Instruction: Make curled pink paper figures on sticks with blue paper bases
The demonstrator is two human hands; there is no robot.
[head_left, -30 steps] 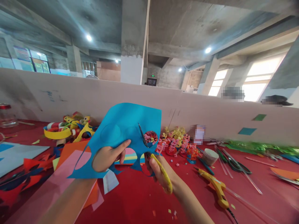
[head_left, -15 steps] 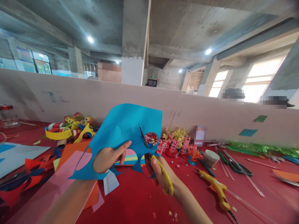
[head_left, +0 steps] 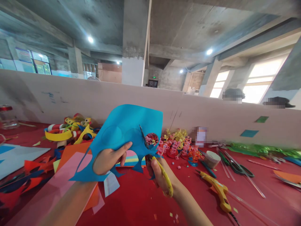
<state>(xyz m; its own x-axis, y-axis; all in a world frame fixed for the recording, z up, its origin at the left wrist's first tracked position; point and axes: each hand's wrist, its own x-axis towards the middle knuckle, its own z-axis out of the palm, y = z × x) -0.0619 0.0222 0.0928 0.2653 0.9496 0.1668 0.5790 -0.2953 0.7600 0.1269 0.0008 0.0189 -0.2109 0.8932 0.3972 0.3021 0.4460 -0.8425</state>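
Note:
A sheet of blue paper with round holes and ragged cut edges is held up in front of me. My left hand grips it from the left, reaching through one of the holes, thumb lying on the front. In my right hand is a pair of scissors with yellow handles. The dark blades point up and lie against the blue paper, beside a round hole near its right side. Part of the fingers on the scissors is hidden behind the handles and paper.
Pink and orange sheets lie to the left, near yellow paper crafts. Curled pink and yellow pieces sit behind my hands. A yellow glue gun, white cup and green-handled scissors lie right. A low partition stands behind.
Almost nothing differs. The blue paper and scissors keep nearly the same place, with the whole view shifted very slightly.

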